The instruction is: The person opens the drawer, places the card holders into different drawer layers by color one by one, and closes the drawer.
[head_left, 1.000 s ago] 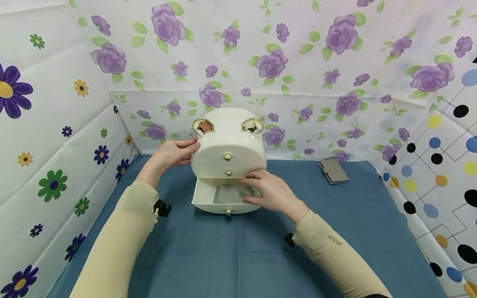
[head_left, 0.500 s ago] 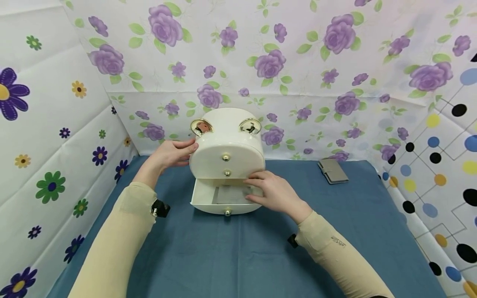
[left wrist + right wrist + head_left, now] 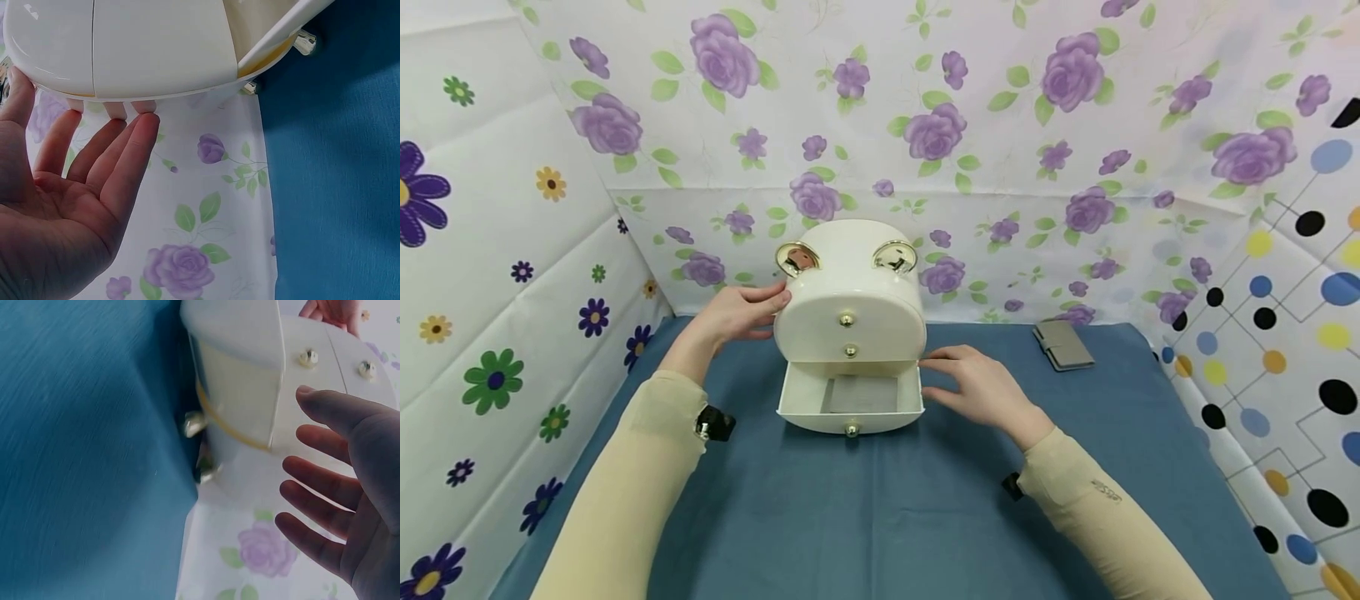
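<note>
A white storage box (image 3: 853, 325) with gold knobs and two gold-rimmed ears stands on the table. Its bottom drawer (image 3: 797, 387) is pulled out, and a flat grey rectangular thing (image 3: 861, 393) lies inside it. My left hand (image 3: 737, 315) is at the box's left side, its fingertips right at the wall; in the left wrist view the fingers (image 3: 134, 147) are extended and slightly bent. My right hand (image 3: 977, 385) is beside the drawer's right edge, fingers spread and nothing in them, as the right wrist view also shows.
A grey notebook (image 3: 1063, 345) with a clasp lies toward the back right of the blue tablecloth (image 3: 880, 517). Flower-patterned sheets (image 3: 985, 150) rise behind and to the left, and a dotted sheet (image 3: 1300, 367) stands on the right.
My right hand has moved right, from over the drawer's right part to beside its edge. My left hand stays at the box's side. The head view has shifted slightly.
</note>
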`<state>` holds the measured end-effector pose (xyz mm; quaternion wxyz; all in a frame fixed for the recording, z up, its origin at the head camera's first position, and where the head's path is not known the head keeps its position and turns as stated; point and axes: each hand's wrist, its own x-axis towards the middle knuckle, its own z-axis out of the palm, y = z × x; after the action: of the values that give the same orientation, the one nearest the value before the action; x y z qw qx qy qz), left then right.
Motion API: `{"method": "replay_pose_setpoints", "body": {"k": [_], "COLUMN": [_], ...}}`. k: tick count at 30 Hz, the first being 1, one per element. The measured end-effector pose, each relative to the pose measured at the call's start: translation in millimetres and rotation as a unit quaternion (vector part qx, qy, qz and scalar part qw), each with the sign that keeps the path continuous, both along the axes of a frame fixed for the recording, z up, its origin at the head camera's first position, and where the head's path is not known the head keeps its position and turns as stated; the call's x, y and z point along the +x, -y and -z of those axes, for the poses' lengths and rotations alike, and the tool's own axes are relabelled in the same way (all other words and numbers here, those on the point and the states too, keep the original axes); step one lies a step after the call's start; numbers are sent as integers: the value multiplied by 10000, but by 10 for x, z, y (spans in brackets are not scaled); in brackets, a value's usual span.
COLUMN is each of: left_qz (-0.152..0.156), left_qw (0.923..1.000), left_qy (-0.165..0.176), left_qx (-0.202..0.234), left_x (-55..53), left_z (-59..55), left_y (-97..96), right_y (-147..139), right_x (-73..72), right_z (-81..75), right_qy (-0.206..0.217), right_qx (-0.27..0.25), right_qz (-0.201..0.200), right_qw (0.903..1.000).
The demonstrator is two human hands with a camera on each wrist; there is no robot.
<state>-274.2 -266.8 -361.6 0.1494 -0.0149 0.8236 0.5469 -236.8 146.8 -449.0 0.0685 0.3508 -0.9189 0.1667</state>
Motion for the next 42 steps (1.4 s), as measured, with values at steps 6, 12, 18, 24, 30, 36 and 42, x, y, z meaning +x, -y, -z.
{"method": "replay_pose_setpoints", "body": {"k": [6, 12, 18, 24, 30, 36, 42], "left_qz": [30, 0, -46, -43, -18, -13, -32], "left_qw": [10000, 9999, 9997, 9997, 9996, 9996, 9996], "left_qy": [44, 34, 43, 7, -61, -52, -49], "left_qx": [-35, -163, -234, -236, -264, -268, -265], "left_x": [-6, 1, 0, 8, 24, 27, 26], "left_z": [21, 24, 27, 18, 15, 26, 14], "left_y": [27, 44, 53, 33, 14, 1, -19], "right_y": [-219, -490, -867, -1254, -1558, -1720, -1760], "right_x": [-35, -146, -307, -486, -613, -708, -770], "right_z": [38, 105, 210, 317, 399, 452, 505], "right_qy": [178, 508, 1010, 1290, 1361, 1336, 1367], "right_qx": [-26, 41, -3, -102, -131, 48, 384], "right_qz": [196, 663, 1141, 1830, 2657, 3209, 3487], "right_qw": [9996, 9965, 9883, 9746, 9543, 9376, 9264]}}
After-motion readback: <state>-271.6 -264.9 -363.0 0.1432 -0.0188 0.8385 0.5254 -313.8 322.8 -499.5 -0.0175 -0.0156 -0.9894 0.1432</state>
